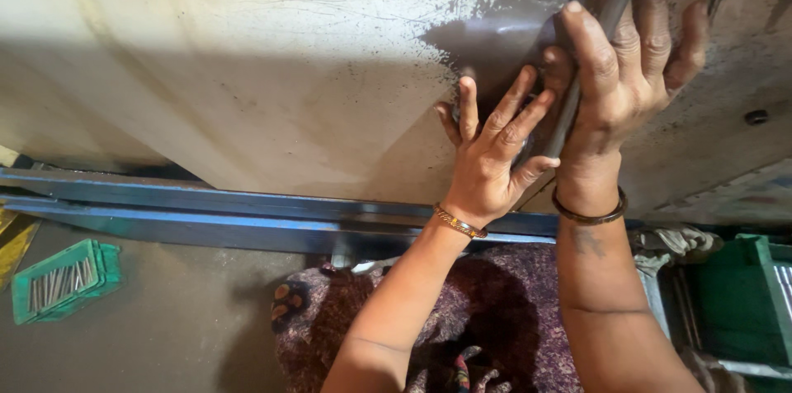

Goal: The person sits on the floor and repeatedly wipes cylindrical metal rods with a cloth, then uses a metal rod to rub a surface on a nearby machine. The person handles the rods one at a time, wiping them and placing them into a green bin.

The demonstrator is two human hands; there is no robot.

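My left hand (488, 150) rests with spread fingers on the worn metal worktable (272, 71), its fingertips touching a small dark part that is mostly hidden under both hands. My right hand (627, 55) is closed around a long grey metal rod (606, 26) that runs diagonally from the top edge down between the two hands. The rod's lower end (554, 141) sits beside my left thumb. A gold bangle circles my left wrist and a dark one my right.
A blue steel rail (206, 207) runs along the table's front edge. On the floor at the left lies a green crate of metal pins (62, 277); another green crate (742, 302) stands at the right. A small dark bolt (756, 117) sticks up from the table.
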